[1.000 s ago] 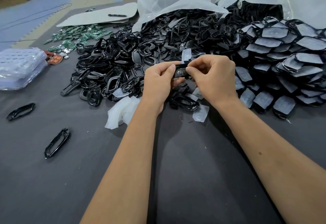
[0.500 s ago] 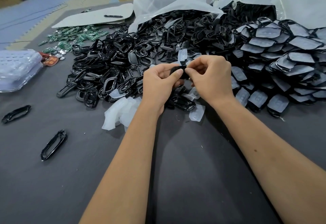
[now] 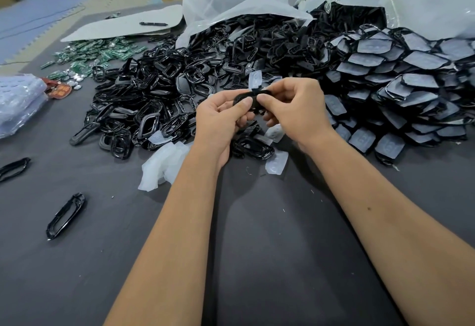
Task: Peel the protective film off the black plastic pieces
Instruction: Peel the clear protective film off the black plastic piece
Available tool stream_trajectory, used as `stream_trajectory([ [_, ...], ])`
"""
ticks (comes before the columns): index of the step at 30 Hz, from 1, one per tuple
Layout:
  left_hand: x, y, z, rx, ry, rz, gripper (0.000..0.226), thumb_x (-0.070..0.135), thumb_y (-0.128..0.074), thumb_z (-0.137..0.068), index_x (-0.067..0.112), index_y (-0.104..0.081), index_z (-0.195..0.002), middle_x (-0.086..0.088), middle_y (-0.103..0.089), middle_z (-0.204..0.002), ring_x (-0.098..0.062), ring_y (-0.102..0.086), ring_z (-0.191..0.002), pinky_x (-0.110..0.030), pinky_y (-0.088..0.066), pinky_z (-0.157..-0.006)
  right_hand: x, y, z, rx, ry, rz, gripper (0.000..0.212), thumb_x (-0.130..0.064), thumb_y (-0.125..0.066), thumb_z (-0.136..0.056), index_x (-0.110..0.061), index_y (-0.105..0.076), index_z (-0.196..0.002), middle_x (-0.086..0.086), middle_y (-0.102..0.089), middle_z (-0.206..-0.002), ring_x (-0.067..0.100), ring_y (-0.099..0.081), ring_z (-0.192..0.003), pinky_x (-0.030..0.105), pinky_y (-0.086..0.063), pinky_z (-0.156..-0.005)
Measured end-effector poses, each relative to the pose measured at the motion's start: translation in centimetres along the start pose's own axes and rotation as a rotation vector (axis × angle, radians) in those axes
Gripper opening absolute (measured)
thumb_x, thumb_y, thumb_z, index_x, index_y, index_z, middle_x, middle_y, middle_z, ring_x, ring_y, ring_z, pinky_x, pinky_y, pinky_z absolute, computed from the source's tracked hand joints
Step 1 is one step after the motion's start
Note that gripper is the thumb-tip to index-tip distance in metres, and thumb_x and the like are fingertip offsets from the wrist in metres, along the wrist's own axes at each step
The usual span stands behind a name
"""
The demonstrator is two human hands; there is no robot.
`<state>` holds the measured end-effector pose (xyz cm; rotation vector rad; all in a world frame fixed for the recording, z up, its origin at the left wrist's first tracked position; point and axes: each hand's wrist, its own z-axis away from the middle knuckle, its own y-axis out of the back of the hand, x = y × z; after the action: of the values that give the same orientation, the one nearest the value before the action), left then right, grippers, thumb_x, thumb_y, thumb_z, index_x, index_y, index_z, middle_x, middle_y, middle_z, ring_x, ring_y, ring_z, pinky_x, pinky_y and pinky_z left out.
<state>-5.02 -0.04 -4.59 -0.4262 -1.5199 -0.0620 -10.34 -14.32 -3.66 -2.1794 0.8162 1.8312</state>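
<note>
The black plastic piece (image 3: 244, 98) is mostly covered by the thumbs of the left hand (image 3: 221, 120) and right hand (image 3: 295, 112); whether film remains on it cannot be told. The clear stack (image 3: 18, 104) runs off the left edge, and the green circuit boards (image 3: 97, 53) at upper left are too small to read.

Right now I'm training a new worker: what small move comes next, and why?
Probably pull the right hand away to strip the film. Both hands pinch one black piece, the left hand steadying it, and whether a film edge is lifted is unclear.

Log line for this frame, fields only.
left hand: grips black plastic piece | right hand: pinches same piece | film: upright strip at piece
</note>
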Motion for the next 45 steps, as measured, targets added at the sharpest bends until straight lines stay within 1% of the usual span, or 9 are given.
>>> stream_trajectory([
  [9, 0.4, -0.1, 0.2, 0.000, 0.024, 0.008, 0.013, -0.003, -0.072, -0.092, 0.007, -0.075, -0.100, 0.000, -0.069, -0.070, -0.008, -0.060, -0.058, -0.016, -0.048, -0.056, -0.2, 0.2, 0.0, -0.161, -0.121, -0.240, 0.011, -0.002, -0.075, -0.092, 0.000, -0.065, -0.097, 0.011, -0.073, -0.075, 0.027, -0.075, -0.066, 0.033, -0.060, -0.057],
  [13, 0.5, -0.1, 0.3, -0.001, 0.069, 0.036, 0.012, -0.003, -0.072, -0.092, 0.006, -0.075, -0.100, -0.002, -0.071, -0.072, -0.009, -0.062, -0.057, -0.014, -0.049, -0.053, -0.1, 0.1, 0.0, -0.144, -0.156, -0.260, 0.014, 0.004, -0.077, -0.089, 0.002, -0.065, -0.098, 0.015, -0.074, -0.076, 0.025, -0.073, -0.060, 0.031, -0.059, -0.055],
  [21, 1.0, -0.1, 0.6, 0.026, -0.137, -0.182, 0.021, -0.009, -0.071, -0.088, 0.012, -0.076, -0.090, -0.011, -0.073, -0.085, -0.015, -0.067, -0.059, -0.019, -0.049, -0.052, -1.1, -0.5, 0.7, 0.032, 0.013, 0.010, 0.016, -0.003, -0.083, -0.085, -0.004, -0.066, -0.086, 0.006, -0.075, -0.066, 0.022, -0.074, -0.053, 0.039, -0.063, -0.053],
  [26, 3.1, 3.0, 0.3, 0.112, -0.243, -0.155, 0.022, -0.011, -0.072, -0.085, 0.010, -0.075, -0.093, -0.003, -0.071, -0.071, -0.013, -0.067, -0.055, -0.020, -0.050, -0.052, -1.6, -2.1, 2.1, 0.077, 0.222, 0.257, 0.038, -0.024, -0.087, -0.083, -0.011, -0.061, -0.108, -0.004, -0.073, -0.074, 0.009, -0.067, -0.059, 0.032, -0.057, -0.067],
  [29, 4.3, 6.2, 0.0, 0.252, -0.250, 0.021, 0.020, -0.011, -0.070, -0.089, 0.008, -0.073, -0.095, -0.009, -0.065, -0.078, -0.012, -0.066, -0.056, -0.018, -0.050, -0.053, -2.4, -3.6, 3.7, -0.212, 0.480, 0.366, 0.031, -0.028, -0.088, -0.082, -0.014, -0.072, -0.104, -0.005, -0.070, -0.082, 0.009, -0.059, -0.067, 0.037, -0.054, -0.074],
  [33, 4.6, 8.9, 0.0, 0.368, -0.208, 0.139, 0.019, -0.012, -0.066, -0.092, 0.006, -0.070, -0.097, -0.004, -0.065, -0.074, -0.013, -0.064, -0.057, -0.017, -0.049, -0.054, -2.5, -7.2, 5.9, -0.687, 0.651, 0.605, 0.045, -0.040, -0.078, -0.089, -0.022, -0.069, -0.130, 0.004, -0.059, -0.119, 0.023, -0.053, -0.111, 0.041, -0.049, -0.090],
  [37, 4.4, 9.0, 0.0, 0.396, -0.196, 0.201, 0.020, -0.011, -0.065, -0.093, 0.008, -0.070, -0.096, -0.002, -0.066, -0.074, -0.013, -0.064, -0.059, -0.018, -0.050, -0.055, -2.6, -7.8, 6.1, -0.671, 0.691, 0.595, 0.029, -0.036, -0.074, -0.094, -0.018, -0.077, -0.116, 0.004, -0.058, -0.115, 0.021, -0.051, -0.107, 0.032, -0.044, -0.086],
  [40, 4.1, 8.3, 0.1, 0.373, -0.203, 0.152, 0.019, -0.010, -0.067, -0.092, 0.008, -0.070, -0.097, -0.004, -0.065, -0.077, -0.013, -0.065, -0.060, -0.018, -0.051, -0.056, -2.4, -7.2, 6.1, -0.651, 0.699, 0.509, 0.012, -0.024, -0.079, -0.090, -0.013, -0.079, -0.094, 0.001, -0.062, -0.101, 0.020, -0.055, -0.099, 0.039, -0.047, -0.086],
  [45, 3.7, 7.6, 0.2, 0.350, -0.196, 0.093, 0.018, -0.009, -0.068, -0.092, 0.009, -0.071, -0.095, 0.001, -0.067, -0.073, -0.014, -0.064, -0.060, -0.018, -0.051, -0.057, -2.5, -6.8, 6.2, -0.649, 0.698, 0.465, 0.015, -0.015, -0.081, -0.084, -0.011, -0.069, -0.078, -0.001, -0.063, -0.089, 0.022, -0.054, -0.090, 0.044, -0.047, -0.079],
])
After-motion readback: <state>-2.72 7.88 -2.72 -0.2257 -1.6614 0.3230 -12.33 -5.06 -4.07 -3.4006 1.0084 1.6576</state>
